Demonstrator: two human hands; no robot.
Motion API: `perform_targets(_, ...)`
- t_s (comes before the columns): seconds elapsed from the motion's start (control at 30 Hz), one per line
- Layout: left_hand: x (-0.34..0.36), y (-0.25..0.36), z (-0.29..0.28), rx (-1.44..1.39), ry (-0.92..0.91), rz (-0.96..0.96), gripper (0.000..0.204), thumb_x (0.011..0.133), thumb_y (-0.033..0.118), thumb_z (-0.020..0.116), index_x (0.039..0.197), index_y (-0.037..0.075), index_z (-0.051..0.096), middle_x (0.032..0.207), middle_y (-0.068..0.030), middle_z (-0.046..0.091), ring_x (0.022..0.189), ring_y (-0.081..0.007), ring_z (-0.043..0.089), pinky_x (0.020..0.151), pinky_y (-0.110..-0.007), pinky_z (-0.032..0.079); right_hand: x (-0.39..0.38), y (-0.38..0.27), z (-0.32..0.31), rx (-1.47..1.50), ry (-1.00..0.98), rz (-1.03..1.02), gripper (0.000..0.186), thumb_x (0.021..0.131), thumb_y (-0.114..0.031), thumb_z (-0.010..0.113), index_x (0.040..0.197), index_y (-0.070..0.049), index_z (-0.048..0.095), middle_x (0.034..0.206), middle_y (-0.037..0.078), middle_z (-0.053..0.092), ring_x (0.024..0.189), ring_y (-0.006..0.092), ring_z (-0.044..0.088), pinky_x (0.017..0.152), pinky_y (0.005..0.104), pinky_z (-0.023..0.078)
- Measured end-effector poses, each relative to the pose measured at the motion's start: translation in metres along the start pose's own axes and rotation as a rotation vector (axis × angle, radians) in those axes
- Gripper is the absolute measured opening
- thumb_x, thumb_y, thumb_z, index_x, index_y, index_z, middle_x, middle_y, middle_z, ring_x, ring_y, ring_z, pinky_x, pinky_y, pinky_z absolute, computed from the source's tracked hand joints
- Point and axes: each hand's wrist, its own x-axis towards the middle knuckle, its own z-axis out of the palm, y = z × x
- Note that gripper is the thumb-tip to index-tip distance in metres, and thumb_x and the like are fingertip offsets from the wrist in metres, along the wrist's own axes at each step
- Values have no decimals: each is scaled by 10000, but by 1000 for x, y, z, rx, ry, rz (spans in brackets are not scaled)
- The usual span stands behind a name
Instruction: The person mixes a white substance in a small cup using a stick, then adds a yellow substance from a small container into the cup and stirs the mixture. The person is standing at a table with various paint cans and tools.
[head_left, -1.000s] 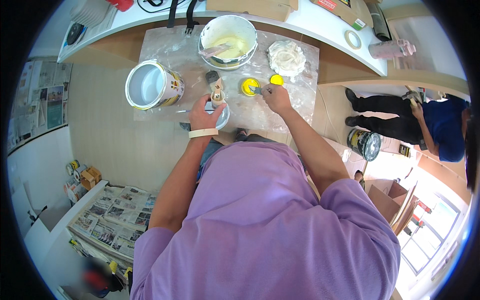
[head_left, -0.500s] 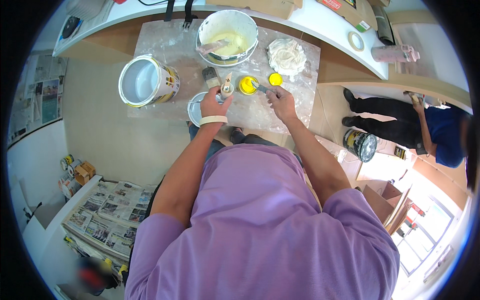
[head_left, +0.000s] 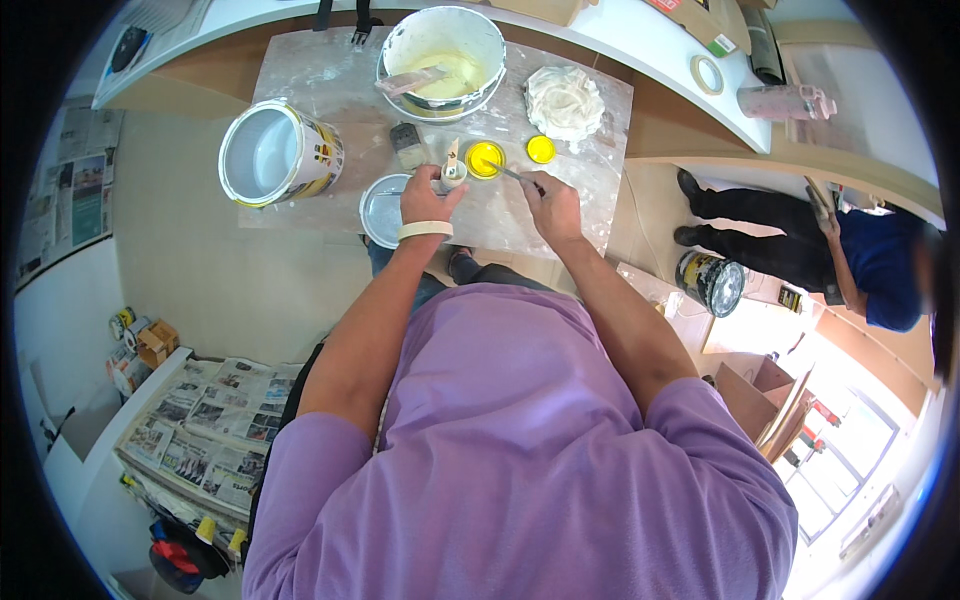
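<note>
My left hand is closed round a small whitish cup with a flat wooden stick standing in it. A cream ring like a tape roll circles that wrist. In my right hand is a slim putty knife, its tip in a small open pot of yellow paint. A yellow lid lies right of the pot. Beyond my left hand lies a wide paintbrush; a round pale lid is partly hidden under the hand.
The work board holds a bucket of pale yellow paint with a smeared tool across it, a crumpled white cloth and a white bucket. A white shelf edge runs behind. At right stands another person near a bucket.
My right hand has turned and moved slightly, and the knife now slants left into the yellow pot. My left hand keeps hold of the cup. The other person's hand has shifted.
</note>
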Motion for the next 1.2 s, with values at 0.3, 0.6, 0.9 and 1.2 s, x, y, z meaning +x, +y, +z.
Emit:
perform_targets(0.3, 3, 2, 7, 9, -2, 39, 545, 754, 277, 951, 1137, 55, 632, 1083, -160, 735, 1020, -386, 701, 886, -490, 560, 8, 3, -3, 353, -128, 390, 250, 1026, -197, 737, 1182, -5, 772, 926, 71, 760, 754, 128, 690, 667, 284, 565)
perform_targets(0.6, 7, 4, 20, 59, -30, 103, 541, 757, 228, 947, 1169, 60, 638, 1102, -176, 711, 1062, -393, 669, 919, -484, 542, 2, -24, -37, 573, -243, 462, 233, 1043, -176, 715, 1195, -8, 769, 928, 53, 742, 776, 113, 679, 687, 280, 567)
perform_targets(0.9, 3, 12, 10, -14, -28, 171, 538, 780, 265, 943, 1176, 40, 655, 1104, -175, 728, 1048, -396, 696, 905, -467, 556, -7, -65, -54, 74, -165, 13, 192, 988, -180, 747, 1135, -68, 797, 946, 175, 773, 841, 295, 747, 756, 402, 574)
perform_targets(1.2, 1, 23, 3, -90, -19, 169, 529, 792, 267, 948, 1181, 36, 674, 1113, -174, 747, 1040, -376, 730, 904, -443, 575, -11, -78, -65, -120, -89, -217, 194, 983, -193, 742, 1115, -66, 805, 1011, 188, 773, 922, 391, 738, 818, 473, 582)
